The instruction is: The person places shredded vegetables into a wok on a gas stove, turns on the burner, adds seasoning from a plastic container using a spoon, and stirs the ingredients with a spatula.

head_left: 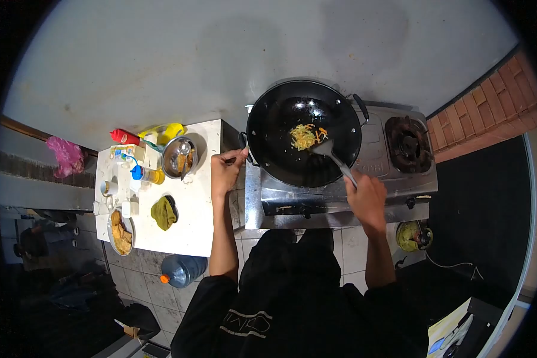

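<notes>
A large black wok (280, 158) sits on the left burner of a steel gas stove (376, 143). Shredded vegetables (304, 137), pale green with orange bits, lie in a small heap in its middle. My right hand (366, 194) is closed around the handle of a spatula (339, 162), whose blade touches the right side of the heap. At the wok's left side, my left hand (228, 167) pinches the wok's left handle (243, 141) with its fingertips.
On the white table (191, 232) stand a steel bowl (172, 156), a red bottle (124, 137), a blue-capped oil bottle (148, 174), a green cloth (163, 213) and a plate of fried food (122, 234). The right burner (409, 144) is bare. A water jug (185, 270) and a green gas cylinder (413, 236) stand below.
</notes>
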A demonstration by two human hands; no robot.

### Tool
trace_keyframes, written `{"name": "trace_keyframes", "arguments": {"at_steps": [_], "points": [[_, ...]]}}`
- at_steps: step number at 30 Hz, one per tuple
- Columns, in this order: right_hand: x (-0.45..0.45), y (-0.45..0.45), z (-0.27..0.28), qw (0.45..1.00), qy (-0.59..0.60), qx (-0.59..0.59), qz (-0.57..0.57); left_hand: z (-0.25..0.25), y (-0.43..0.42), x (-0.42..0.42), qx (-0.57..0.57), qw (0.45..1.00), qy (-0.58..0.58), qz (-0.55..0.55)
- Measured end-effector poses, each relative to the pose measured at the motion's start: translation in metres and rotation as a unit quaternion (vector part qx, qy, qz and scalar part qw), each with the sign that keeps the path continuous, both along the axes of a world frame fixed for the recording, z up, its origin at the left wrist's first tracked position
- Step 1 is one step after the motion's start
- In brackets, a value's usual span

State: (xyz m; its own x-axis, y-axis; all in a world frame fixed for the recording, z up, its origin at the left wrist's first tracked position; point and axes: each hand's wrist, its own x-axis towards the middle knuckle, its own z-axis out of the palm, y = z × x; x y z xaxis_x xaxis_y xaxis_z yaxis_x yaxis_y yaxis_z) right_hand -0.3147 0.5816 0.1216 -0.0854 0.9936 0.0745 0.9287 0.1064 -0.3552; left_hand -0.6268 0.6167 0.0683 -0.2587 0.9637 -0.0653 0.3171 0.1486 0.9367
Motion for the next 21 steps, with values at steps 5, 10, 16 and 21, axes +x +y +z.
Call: {"name": "trace_keyframes", "arguments": {"at_steps": [5, 10, 16, 21], "points": [[-0.008, 0.018, -0.012, 0.999, -0.002, 0.033, 0.036, -0.006, 0.001, -0.003, -0.016, 1.000, 0.005, 0.004], [-0.013, 0.041, -0.025, 0.999, -0.015, 0.041, -0.020, -0.002, 0.001, 0.001, -0.006, 1.000, 0.021, 0.002], [-0.009, 0.027, -0.017, 0.998, -0.014, 0.048, -0.037, 0.000, -0.001, 0.003, 0.025, 0.999, 0.017, 0.014], [-0.017, 0.031, -0.016, 0.998, 0.022, 0.056, 0.018, -0.006, 0.003, 0.001, 0.035, 0.999, -0.011, 0.001]]}}
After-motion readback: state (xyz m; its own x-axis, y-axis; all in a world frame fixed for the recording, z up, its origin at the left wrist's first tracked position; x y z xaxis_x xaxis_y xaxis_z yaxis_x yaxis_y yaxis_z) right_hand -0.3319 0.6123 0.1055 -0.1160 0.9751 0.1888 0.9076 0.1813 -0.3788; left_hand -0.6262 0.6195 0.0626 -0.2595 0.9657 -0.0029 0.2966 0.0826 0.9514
